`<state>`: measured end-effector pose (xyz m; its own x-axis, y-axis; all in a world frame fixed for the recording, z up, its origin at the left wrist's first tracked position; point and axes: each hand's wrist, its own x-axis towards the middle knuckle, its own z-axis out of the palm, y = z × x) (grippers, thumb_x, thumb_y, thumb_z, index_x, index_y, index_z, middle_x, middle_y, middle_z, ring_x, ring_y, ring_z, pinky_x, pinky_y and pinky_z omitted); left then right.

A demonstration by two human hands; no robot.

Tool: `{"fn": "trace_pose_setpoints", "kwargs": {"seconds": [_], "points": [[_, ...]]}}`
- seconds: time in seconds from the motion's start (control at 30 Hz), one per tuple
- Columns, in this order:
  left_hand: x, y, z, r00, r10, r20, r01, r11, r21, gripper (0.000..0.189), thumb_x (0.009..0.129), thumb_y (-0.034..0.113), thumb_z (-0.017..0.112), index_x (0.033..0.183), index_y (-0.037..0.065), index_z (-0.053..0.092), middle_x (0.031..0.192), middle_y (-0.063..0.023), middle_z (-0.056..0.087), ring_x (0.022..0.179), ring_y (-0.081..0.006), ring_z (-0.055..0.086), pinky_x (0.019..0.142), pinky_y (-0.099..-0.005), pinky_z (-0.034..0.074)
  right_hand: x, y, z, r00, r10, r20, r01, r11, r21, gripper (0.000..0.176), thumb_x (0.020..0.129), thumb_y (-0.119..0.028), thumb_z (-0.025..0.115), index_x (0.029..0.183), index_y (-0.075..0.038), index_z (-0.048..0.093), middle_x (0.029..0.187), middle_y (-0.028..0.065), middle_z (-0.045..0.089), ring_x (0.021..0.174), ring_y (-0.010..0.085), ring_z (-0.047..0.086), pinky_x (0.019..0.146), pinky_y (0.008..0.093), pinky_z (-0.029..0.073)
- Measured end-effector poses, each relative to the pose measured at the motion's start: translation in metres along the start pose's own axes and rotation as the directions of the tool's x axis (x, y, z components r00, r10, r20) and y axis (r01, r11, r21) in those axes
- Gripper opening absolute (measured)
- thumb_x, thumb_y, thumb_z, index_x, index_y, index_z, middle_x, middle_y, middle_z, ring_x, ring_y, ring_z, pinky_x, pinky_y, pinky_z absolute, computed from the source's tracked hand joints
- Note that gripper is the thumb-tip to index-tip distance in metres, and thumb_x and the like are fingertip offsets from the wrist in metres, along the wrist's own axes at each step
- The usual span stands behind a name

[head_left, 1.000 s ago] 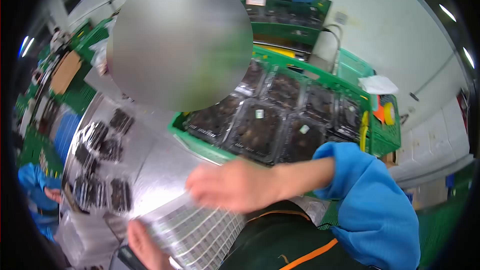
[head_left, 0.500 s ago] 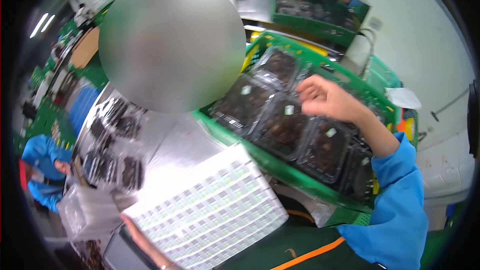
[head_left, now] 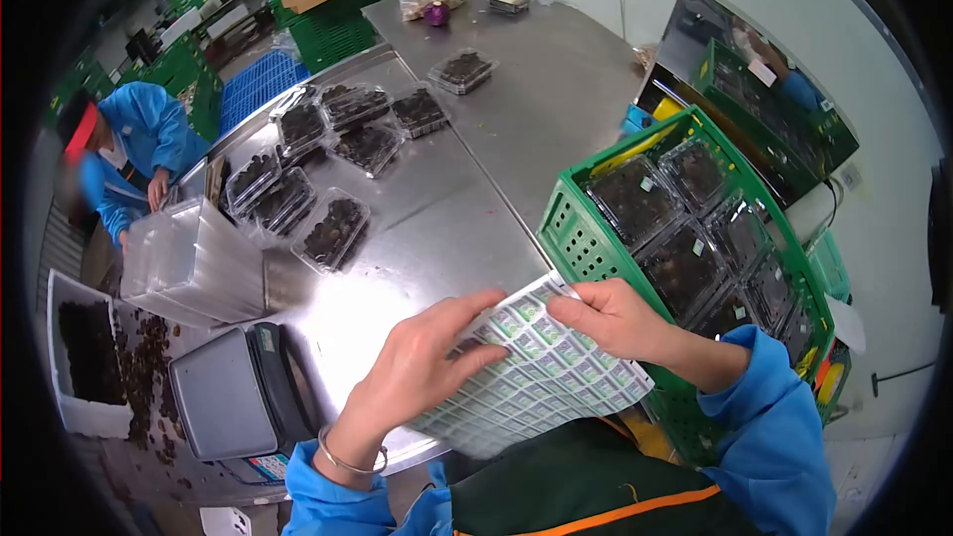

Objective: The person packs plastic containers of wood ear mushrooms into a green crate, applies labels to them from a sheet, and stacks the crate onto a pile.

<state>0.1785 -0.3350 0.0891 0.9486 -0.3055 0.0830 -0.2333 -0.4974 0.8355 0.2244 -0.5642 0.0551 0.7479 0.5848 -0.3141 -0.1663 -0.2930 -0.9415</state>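
Note:
A sheet of small green-and-white stickers (head_left: 556, 362) is held in front of my body above the table's edge. My left hand (head_left: 422, 362) grips its left side, thumb over the front and fingers partly behind. At the sheet's top right edge, my right hand (head_left: 620, 323) pinches it between thumb and fingers. Whether a single sticker is lifted there cannot be seen. Right of my hands stands a green crate (head_left: 586, 233) filled with clear plastic boxes (head_left: 683, 268) of dark, lumpy contents. Small pale stickers show on several lids.
Several clear boxes (head_left: 333, 228) of dark produce lie about the steel table (head_left: 427, 208). A scale (head_left: 226, 392) and a stack of clear empty containers (head_left: 184, 263) stand at left. A co-worker in blue sleeves (head_left: 159, 129) is beyond them. A screen (head_left: 749, 84) leans behind the crate.
My right hand has come from above the crate to the sticker sheet. My left hand has shifted its hold higher on the sheet. The view has turned, showing more table.

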Motion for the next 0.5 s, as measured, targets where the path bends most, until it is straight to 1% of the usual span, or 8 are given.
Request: {"fn": "trace_pose_setpoints", "kwargs": {"seconds": [0.03, 0.1, 0.17, 0.23, 0.3, 0.37, 0.4, 0.5], "points": [[0.000, -0.001, -0.003, 1.000, -0.002, -0.005, 0.002, 1.000, 0.006, 0.046, 0.068, 0.014, 0.073, 0.111, 0.006, 0.057, 0.097, -0.0117, 0.063, 0.084, -0.0226, 0.060, 0.074, -0.0312, 0.048, 0.002, -0.004, 0.002, 1.000, -0.007, 0.005, 0.007, 1.000, 0.000, 0.020, 0.084, -0.013, 0.059, 0.098, 0.000, 0.054, 0.081, 0.0005, 0.057, 0.077, 0.0071, 0.054, 0.067, 0.0215, 0.044], [-0.001, -0.004, -0.004, 0.995, 0.020, 0.099, -0.014, 0.998, -0.060, 0.040, 0.073, 0.010, 0.067, 0.110, 0.005, 0.055, 0.093, -0.0170, 0.061, 0.077, -0.0310, 0.062, 0.063, -0.0322, 0.049, -0.003, -0.012, 0.009, 0.918, -0.358, -0.173, 0.376, 0.923, 0.084, 0.020, 0.082, -0.011, 0.061, 0.097, 0.001, 0.056, 0.081, 0.0029, 0.059, 0.077, 0.0084, 0.056, 0.068, 0.0223, 0.046], [0.002, 0.004, -0.005, 0.991, 0.027, 0.133, -0.022, 0.999, -0.041, 0.038, 0.074, 0.011, 0.066, 0.110, 0.006, 0.056, 0.088, -0.0170, 0.063, 0.073, -0.0304, 0.062, 0.063, -0.0329, 0.049, -0.008, -0.022, 0.004, 0.914, -0.324, -0.244, 0.370, 0.912, 0.179, 0.020, 0.081, -0.009, 0.063, 0.096, 0.001, 0.057, 0.083, 0.0050, 0.061, 0.077, 0.0114, 0.058, 0.068, 0.0244, 0.047], [0.009, 0.009, -0.007, 0.969, -0.084, 0.232, 0.079, 0.996, 0.031, 0.042, 0.070, 0.010, 0.070, 0.110, 0.006, 0.059, 0.085, -0.0112, 0.066, 0.067, -0.0162, 0.063, 0.062, -0.0269, 0.049, -0.017, -0.027, -0.009, 0.967, -0.251, -0.029, 0.251, 0.968, -0.020, 0.022, 0.079, -0.008, 0.064, 0.098, 0.001, 0.057, 0.087, 0.0059, 0.062, 0.079, 0.0135, 0.059, 0.070, 0.0266, 0.047], [0.017, 0.014, -0.005, 0.973, -0.053, 0.226, 0.044, 0.998, 0.045, 0.040, 0.071, 0.011, 0.070, 0.110, 0.006, 0.059, 0.078, -0.0115, 0.066, 0.064, -0.0157, 0.063, 0.059, -0.0268, 0.049, -0.023, -0.032, -0.016, 0.961, -0.267, -0.076, 0.264, 0.964, -0.042, 0.024, 0.079, -0.013, 0.064, 0.097, 0.001, 0.057, 0.083, 0.0068, 0.062, 0.075, 0.0170, 0.060, 0.069, 0.0272, 0.047], [0.021, 0.021, -0.004, 0.946, -0.115, 0.302, 0.099, 0.993, 0.068, 0.039, 0.072, 0.012, 0.069, 0.110, 0.006, 0.059, 0.075, -0.0128, 0.066, 0.065, -0.0168, 0.064, 0.059, -0.0276, 0.049, -0.030, -0.037, -0.028, 0.965, -0.256, 0.061, 0.251, 0.829, -0.499, 0.028, 0.082, -0.020, 0.062, 0.098, 0.002, 0.057, 0.087, 0.0103, 0.061, 0.076, 0.0205, 0.060, 0.068, 0.0287, 0.047], [0.024, 0.018, -0.001, 0.953, -0.055, 0.299, 0.034, 0.997, 0.076, 0.038, 0.073, 0.013, 0.069, 0.110, 0.007, 0.059, 0.073, -0.0139, 0.065, 0.065, -0.0190, 0.065, 0.058, -0.0280, 0.048, -0.026, -0.032, -0.025, 0.854, -0.520, 0.002, 0.461, 0.756, -0.465, 0.029, 0.083, -0.025, 0.059, 0.095, 0.000, 0.058, 0.092, 0.0137, 0.058, 0.080, 0.0256, 0.058, 0.070, 0.0326, 0.046], [0.034, 0.025, 0.006, 0.939, -0.039, 0.343, -0.017, 0.987, 0.157, 0.039, 0.073, 0.014, 0.069, 0.110, 0.006, 0.058, 0.073, -0.0153, 0.065, 0.067, -0.0213, 0.066, 0.058, -0.0282, 0.048, -0.021, -0.051, -0.039, 0.871, -0.451, 0.197, 0.483, 0.706, -0.518, 0.024, 0.082, -0.023, 0.058, 0.092, -0.001, 0.060, 0.092, 0.0142, 0.056, 0.083, 0.0280, 0.056, 0.071, 0.0373, 0.044]]}}
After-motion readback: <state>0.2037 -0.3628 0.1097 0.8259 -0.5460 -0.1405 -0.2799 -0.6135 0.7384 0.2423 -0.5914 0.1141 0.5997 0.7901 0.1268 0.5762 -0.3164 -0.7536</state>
